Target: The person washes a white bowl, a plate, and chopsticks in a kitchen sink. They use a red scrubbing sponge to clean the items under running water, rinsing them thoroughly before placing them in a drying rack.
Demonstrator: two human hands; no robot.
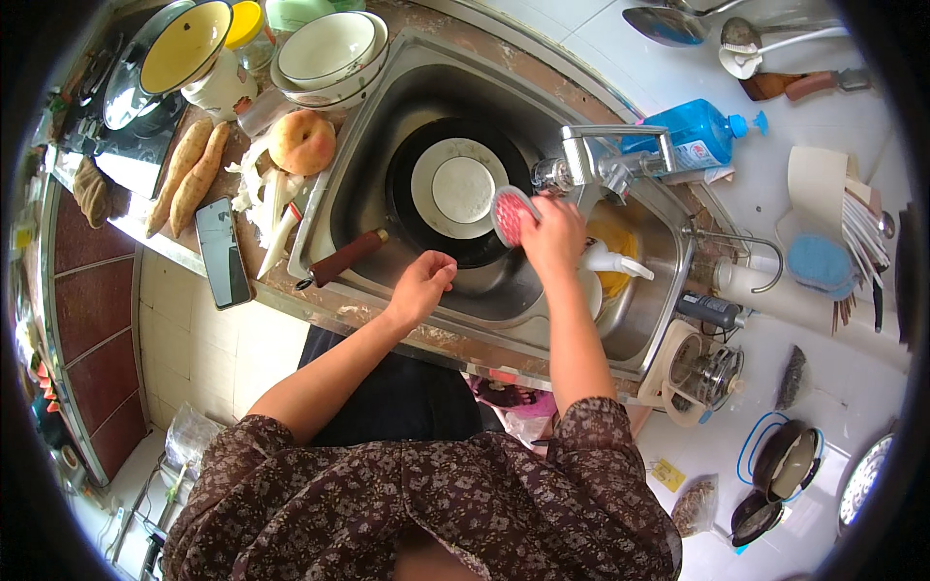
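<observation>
My right hand grips a pink scrubbing sponge with a grey edge, held just below the chrome faucet. My left hand is over the near side of the large sink basin, its fingers curled in with nothing visible in them. A black frying pan rests in that basin, and its wooden handle lies across the left rim. Inside the pan sits a white dish with a round flat bottom.
The smaller basin holds a yellow item, a white-handled utensil and white dishware. Left are stacked enamel bowls, a peach, sweet potatoes and a phone. A blue pump bottle stands behind the faucet.
</observation>
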